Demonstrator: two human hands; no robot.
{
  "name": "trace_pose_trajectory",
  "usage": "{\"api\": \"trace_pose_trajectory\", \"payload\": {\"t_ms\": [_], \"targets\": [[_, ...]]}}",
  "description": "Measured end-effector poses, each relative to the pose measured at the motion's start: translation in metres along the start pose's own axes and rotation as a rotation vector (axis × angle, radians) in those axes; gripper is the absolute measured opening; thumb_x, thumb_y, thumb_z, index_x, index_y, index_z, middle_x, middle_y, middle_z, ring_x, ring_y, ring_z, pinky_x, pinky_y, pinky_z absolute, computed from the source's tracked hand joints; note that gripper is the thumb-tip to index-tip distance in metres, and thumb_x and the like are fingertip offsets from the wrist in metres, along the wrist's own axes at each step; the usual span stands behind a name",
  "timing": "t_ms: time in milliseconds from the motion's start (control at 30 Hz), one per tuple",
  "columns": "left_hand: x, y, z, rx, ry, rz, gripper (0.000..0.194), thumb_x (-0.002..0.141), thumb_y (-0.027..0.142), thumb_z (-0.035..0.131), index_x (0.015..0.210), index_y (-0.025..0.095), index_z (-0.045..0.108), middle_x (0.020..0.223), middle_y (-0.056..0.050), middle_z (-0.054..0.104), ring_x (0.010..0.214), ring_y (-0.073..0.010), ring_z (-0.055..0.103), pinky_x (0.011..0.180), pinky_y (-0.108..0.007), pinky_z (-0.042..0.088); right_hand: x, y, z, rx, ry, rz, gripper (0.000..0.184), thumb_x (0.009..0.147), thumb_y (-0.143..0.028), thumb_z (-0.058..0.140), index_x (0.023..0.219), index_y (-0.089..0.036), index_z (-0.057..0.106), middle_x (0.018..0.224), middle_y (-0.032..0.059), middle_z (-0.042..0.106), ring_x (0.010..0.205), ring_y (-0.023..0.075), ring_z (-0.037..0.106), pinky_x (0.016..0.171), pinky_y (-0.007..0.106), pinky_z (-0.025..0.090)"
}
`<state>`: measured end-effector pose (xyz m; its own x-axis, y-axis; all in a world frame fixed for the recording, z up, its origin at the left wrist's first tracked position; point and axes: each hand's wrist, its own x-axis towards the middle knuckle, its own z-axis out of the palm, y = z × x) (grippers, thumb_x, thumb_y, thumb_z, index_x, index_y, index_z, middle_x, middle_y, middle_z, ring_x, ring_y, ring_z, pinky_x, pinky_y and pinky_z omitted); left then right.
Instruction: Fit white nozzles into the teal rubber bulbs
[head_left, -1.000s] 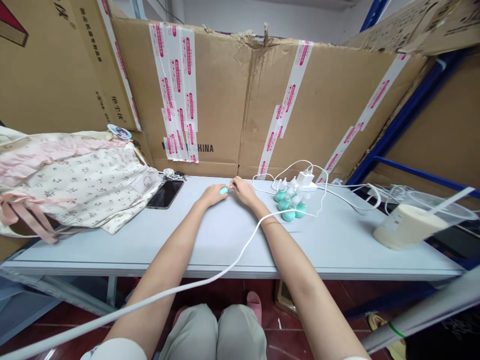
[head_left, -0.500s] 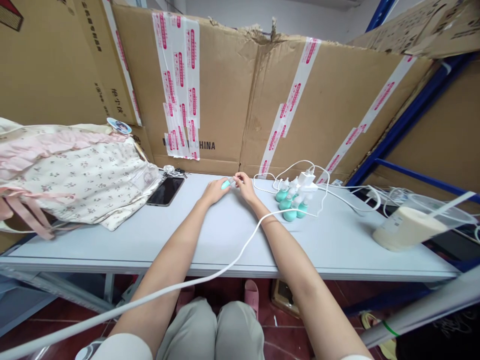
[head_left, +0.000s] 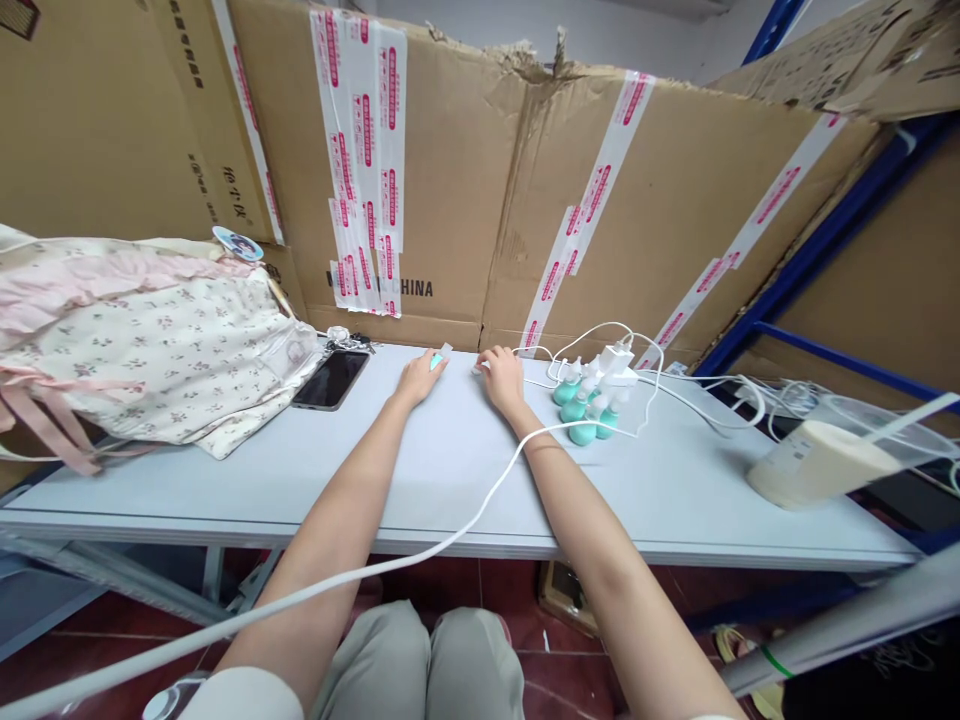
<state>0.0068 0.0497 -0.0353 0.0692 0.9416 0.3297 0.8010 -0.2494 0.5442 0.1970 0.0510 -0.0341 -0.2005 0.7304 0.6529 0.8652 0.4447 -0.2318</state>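
Note:
My left hand [head_left: 421, 378] is closed around a small teal squeeze bulb [head_left: 436, 361], whose clear tip sticks out past the fingers. A short way to the right, my right hand [head_left: 501, 374] rests low over the table with curled fingers. A small whitish, see-through piece [head_left: 477, 370] shows at its fingertips, too small to name. The two hands are apart. Several similar teal bulbs with whitish nozzles [head_left: 582, 432] stand in a cluster to the right of my right hand.
A white charger block with cables [head_left: 616, 356] sits behind the bulbs. One white cable [head_left: 420, 553] crosses in front of my arms. A phone [head_left: 334, 380] and a flowered bag [head_left: 187, 330] lie left; a tilted plastic cup [head_left: 817, 465] is right. Cardboard [head_left: 450, 180] walls the back.
My hands were together at the bulb and its tip; now they have separated, the left going left with the bulb, the right slightly right with the small piece.

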Motion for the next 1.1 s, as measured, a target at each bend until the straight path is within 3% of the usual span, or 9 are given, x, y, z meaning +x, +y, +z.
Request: {"api": "trace_pose_trajectory", "payload": {"t_ms": [67, 167, 700, 833, 1100], "targets": [[0.001, 0.0, 0.001, 0.014, 0.005, 0.009, 0.042, 0.091, 0.048, 0.034, 0.113, 0.019, 0.055, 0.106, -0.011, 0.066, 0.098, -0.0252, 0.06, 0.082, -0.032, 0.042, 0.0, -0.009, 0.004, -0.166, -0.082, -0.112, 0.017, 0.089, -0.021, 0.047, 0.084, -0.019, 0.064, 0.102, 0.0086, 0.06, 0.097, 0.0218, 0.046, 0.082, 0.036, 0.03], [0.002, -0.001, 0.002, 0.03, 0.005, 0.025, 0.041, 0.091, 0.048, 0.034, 0.108, 0.018, 0.057, 0.103, -0.012, 0.066, 0.095, -0.0255, 0.06, 0.08, -0.032, 0.042, 0.004, -0.015, 0.01, -0.259, -0.131, -0.146, 0.021, 0.09, -0.022, 0.045, 0.084, -0.019, 0.065, 0.105, 0.0094, 0.059, 0.098, 0.0224, 0.044, 0.081, 0.037, 0.027], [0.001, 0.004, 0.003, 0.102, 0.005, 0.092, 0.039, 0.088, 0.049, 0.04, 0.092, 0.016, 0.062, 0.095, -0.012, 0.067, 0.091, -0.0233, 0.06, 0.078, -0.03, 0.042, 0.003, -0.011, 0.016, -0.261, -0.127, -0.03, 0.019, 0.086, -0.018, 0.047, 0.084, -0.019, 0.066, 0.113, 0.0112, 0.055, 0.103, 0.0248, 0.043, 0.084, 0.039, 0.029], [0.001, 0.004, 0.003, 0.109, 0.007, 0.106, 0.039, 0.088, 0.048, 0.041, 0.089, 0.015, 0.062, 0.094, -0.012, 0.067, 0.091, -0.0232, 0.06, 0.078, -0.03, 0.041, 0.001, -0.014, 0.01, -0.271, -0.094, -0.056, 0.017, 0.085, -0.017, 0.05, 0.092, -0.019, 0.065, 0.115, 0.0114, 0.055, 0.103, 0.0247, 0.043, 0.083, 0.039, 0.029], [0.003, 0.003, 0.004, 0.121, 0.006, 0.111, 0.039, 0.087, 0.048, 0.041, 0.087, 0.016, 0.062, 0.091, -0.011, 0.067, 0.088, -0.0226, 0.06, 0.077, -0.03, 0.042, 0.003, -0.015, 0.009, -0.243, -0.153, -0.068, 0.023, 0.086, -0.02, 0.049, 0.081, -0.019, 0.071, 0.112, 0.011, 0.056, 0.104, 0.0248, 0.04, 0.084, 0.04, 0.027]]}}
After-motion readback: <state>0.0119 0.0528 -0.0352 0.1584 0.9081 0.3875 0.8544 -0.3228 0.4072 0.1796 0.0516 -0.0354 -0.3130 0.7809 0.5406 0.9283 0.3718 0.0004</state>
